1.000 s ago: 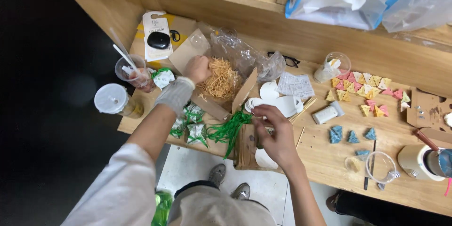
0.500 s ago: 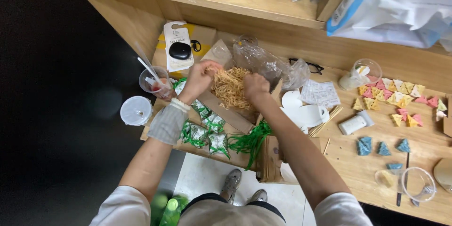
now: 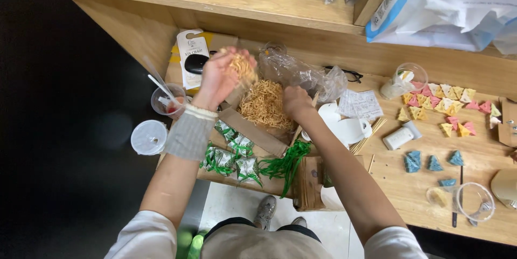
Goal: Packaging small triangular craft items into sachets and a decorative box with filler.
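Note:
My left hand [image 3: 225,76] is raised above a cardboard box [image 3: 257,134] and grips a tuft of tan shredded paper filling [image 3: 242,66]. More of the same filling [image 3: 264,105] lies heaped in the box. My right hand [image 3: 295,102] rests at the right edge of that heap, fingers curled down into it. A grey knitted cuff [image 3: 189,132] covers my left wrist. Small green-and-white wrapped packets [image 3: 232,155] with green ribbon [image 3: 286,161] lie at the box's near side.
A plastic cup with a straw [image 3: 168,99] and a round lid [image 3: 148,137] sit at the left. Crumpled clear plastic [image 3: 301,73], white paper cups [image 3: 344,127], coloured folded paper triangles [image 3: 437,102], blue ones [image 3: 433,162] and a clear cup [image 3: 475,202] fill the wooden table [image 3: 398,183].
My left hand has lifted out of the box with a tuft of filling. My right hand has drawn back to the right edge of the heap. The camera has shifted closer.

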